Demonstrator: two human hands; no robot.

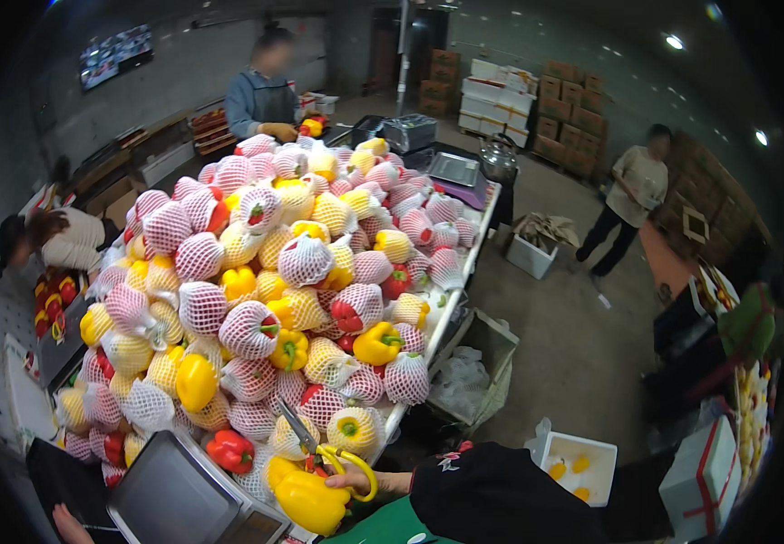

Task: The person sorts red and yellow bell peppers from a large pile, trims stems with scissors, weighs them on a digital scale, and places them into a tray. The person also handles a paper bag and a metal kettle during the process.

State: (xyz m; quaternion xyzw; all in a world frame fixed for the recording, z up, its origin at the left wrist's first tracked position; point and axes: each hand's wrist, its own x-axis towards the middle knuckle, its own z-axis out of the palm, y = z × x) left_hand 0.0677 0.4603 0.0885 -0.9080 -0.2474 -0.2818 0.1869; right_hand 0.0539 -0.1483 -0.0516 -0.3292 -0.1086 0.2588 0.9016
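My right hand (355, 475) is closed on a pair of yellow-handled scissors (299, 426), its blades pointing up and left towards the pile. A large yellow bell pepper (312, 501) sits against these fingers; whether they also grip it I cannot tell. Left of it is a scale (179, 494) with a bare metal plate. At the lower left edge, beside the scale, only part of my left hand (72, 524) shows, and its grip is cut off. A bare red bell pepper (230, 451) lies just beyond the scale. Past it rises a heap of red and yellow peppers, mostly in foam net sleeves (306, 260).
A co-worker (265, 95) handles a pepper across the heap; another person (65, 238) bends at the left. Someone stands (635, 186) on the floor at right. A lined bin (473, 372) and a white box with yellow peppers (578, 464) are at my right. Cartons (573, 113) stack behind.
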